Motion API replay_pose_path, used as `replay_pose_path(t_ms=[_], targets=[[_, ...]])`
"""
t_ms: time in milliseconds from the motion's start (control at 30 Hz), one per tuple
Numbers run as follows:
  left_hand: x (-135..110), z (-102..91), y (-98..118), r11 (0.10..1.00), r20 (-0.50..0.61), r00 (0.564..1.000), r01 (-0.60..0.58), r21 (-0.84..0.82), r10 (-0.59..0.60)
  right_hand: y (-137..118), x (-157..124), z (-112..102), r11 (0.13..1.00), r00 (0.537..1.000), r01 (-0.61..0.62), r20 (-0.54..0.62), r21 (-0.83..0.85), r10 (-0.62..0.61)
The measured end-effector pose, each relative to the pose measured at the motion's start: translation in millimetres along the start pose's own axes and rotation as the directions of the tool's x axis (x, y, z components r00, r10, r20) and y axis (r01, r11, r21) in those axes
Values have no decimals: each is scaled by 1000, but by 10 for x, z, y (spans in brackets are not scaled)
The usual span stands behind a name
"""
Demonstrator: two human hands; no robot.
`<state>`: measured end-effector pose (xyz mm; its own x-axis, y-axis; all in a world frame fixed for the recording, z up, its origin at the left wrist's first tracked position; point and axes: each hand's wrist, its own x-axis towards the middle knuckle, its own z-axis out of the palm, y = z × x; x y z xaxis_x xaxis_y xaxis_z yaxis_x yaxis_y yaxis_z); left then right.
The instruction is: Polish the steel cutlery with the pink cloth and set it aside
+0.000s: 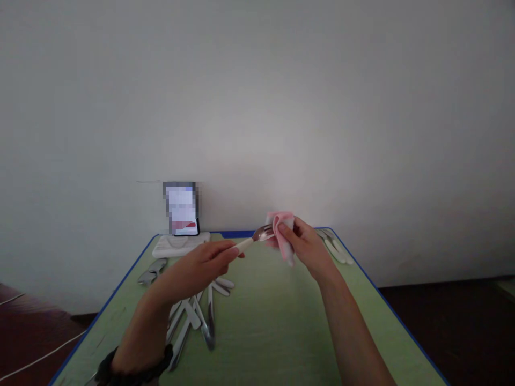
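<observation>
My left hand (201, 265) is closed round the white handle of a fork (257, 237), holding it up over the green table (273, 321) with its metal tines pointing right. My right hand (308, 244) pinches a pink cloth (279, 230) pressed against the fork's tines. Both hands hover above the middle of the table, apart from the cutlery lying on it.
Several white-handled pieces of cutlery (197, 316) lie under my left forearm. More cutlery (336, 247) rests at the far right edge and a metal piece (152, 271) at the far left. A phone (182, 210) stands on a white stand (179, 244) against the wall.
</observation>
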<state>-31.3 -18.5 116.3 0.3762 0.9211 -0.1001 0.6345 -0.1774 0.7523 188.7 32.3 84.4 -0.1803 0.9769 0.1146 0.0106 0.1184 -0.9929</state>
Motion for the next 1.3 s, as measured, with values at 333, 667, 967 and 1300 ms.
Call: replay_pose_path(t_ms=[333,667,967,1300], targets=[[-3,-105,39,972,64,998,-39,232,25,-288,-59,32,863,929,332,289,-380,-230],[-98,-148,44,949,40,997,-81,306,72,-399,-133,89,692,889,456,319,-560,-328],[-162,-151,82,927,-22,987,-144,348,162,-355,-205,219,708,867,400,490,-582,-87],[-119,-96,169,946,-79,986,-116,303,146,-299,-196,175,700,859,390,510,-599,-43]])
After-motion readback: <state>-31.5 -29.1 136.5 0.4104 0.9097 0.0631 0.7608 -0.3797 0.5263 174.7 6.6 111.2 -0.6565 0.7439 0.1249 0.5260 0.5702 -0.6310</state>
